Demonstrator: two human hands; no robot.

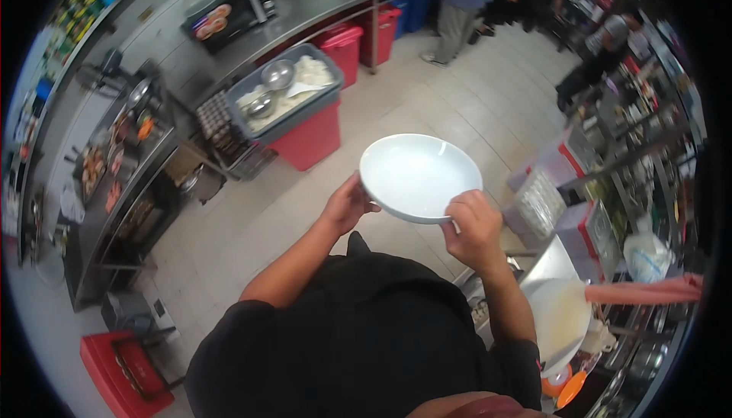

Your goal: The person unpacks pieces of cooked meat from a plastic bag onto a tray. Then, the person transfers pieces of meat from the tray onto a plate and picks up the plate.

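Observation:
A wide, shallow white bowl (419, 174) is held up in front of my body, above the tiled floor. Its inside faces up and shows nothing in it. My left hand (348, 204) grips the lower left side of the bowl, with some fingers hidden beneath it. At the lower right rim, my right hand (473, 223) pinches the edge, fingers over the rim and thumb below.
A grey tub (335, 109) of white food with metal bowls sits on a red bin (309, 139). Steel counters (305, 17) run along the back and left. Containers (583, 227) and a large pan (560, 319) are at right. Several people stand at the back.

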